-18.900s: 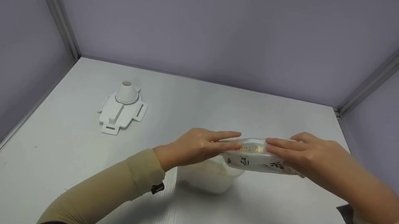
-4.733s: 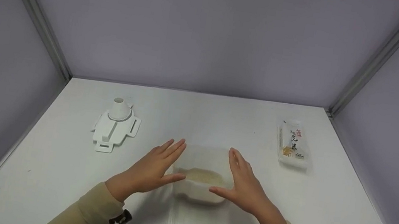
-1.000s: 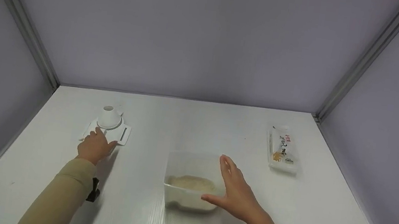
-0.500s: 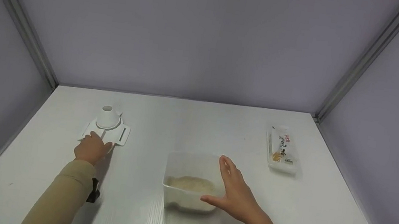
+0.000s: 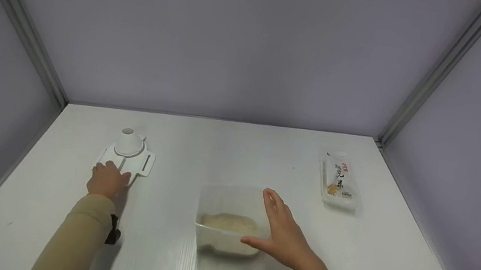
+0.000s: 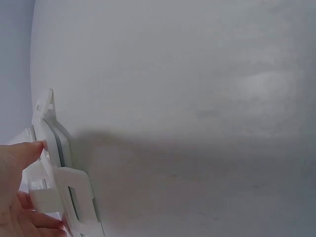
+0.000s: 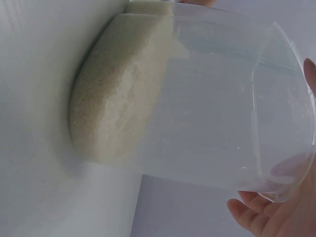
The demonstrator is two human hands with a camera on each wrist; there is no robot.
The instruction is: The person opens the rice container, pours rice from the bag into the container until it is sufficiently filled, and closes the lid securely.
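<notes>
A white lid with an upright spout lies at the table's left. My left hand grips its near end; in the left wrist view the thumb and fingers of the left hand pinch the lid by its edge. A clear plastic container stands in the middle with a heap of rice inside. My right hand rests flat against its right side with straight fingers, thumb at the front wall. The right wrist view shows the container, the rice and fingertips.
A printed rice packet lies flat at the right of the white table. Purple walls with metal corner posts close in the back and both sides.
My left hand has drawn back slightly and its fingers have closed on the lid's near end. The right hand and the container have stayed in place.
</notes>
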